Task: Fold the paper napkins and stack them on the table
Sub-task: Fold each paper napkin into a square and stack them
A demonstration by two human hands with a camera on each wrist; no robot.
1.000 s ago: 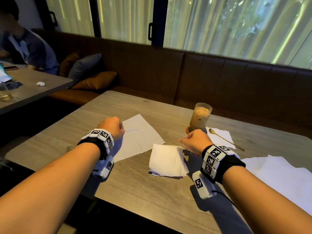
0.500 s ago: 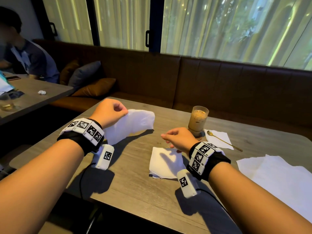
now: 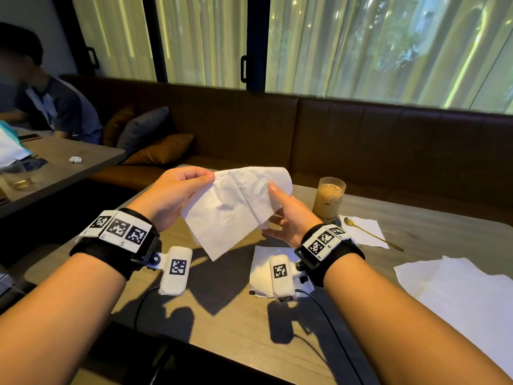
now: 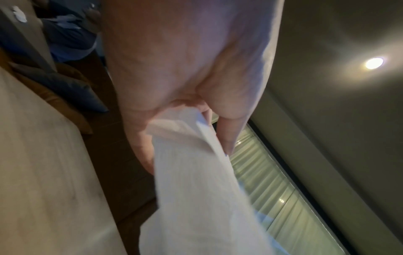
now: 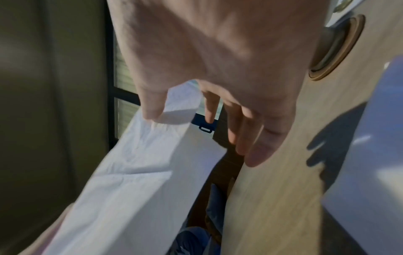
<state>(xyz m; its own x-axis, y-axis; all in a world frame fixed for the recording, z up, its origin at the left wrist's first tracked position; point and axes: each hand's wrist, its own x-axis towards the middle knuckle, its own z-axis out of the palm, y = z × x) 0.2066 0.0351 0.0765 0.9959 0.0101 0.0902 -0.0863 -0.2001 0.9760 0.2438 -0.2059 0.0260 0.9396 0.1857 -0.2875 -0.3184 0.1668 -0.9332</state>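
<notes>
Left hand [image 3: 172, 195] is pinching the top left corner of an open napkin [image 3: 233, 212], held up in the air over the counter [image 3: 236, 323], with the bottom corner dangling. Right hand [image 3: 291, 215] has its thumb against the napkin's right edge and its fingers loosely spread behind, not clamped on it. Folded stack [image 3: 261, 262] sits on the counter under the right wrist. Unfolded sheets [image 3: 458, 287] lie near right, with the iced coffee [image 3: 329, 197] and spoon [image 3: 372, 237] farther back.

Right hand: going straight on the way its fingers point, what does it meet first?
The napkin that the left hand pinches; the right hand seems to touch it with its thumb, though depth is unclear.
</notes>
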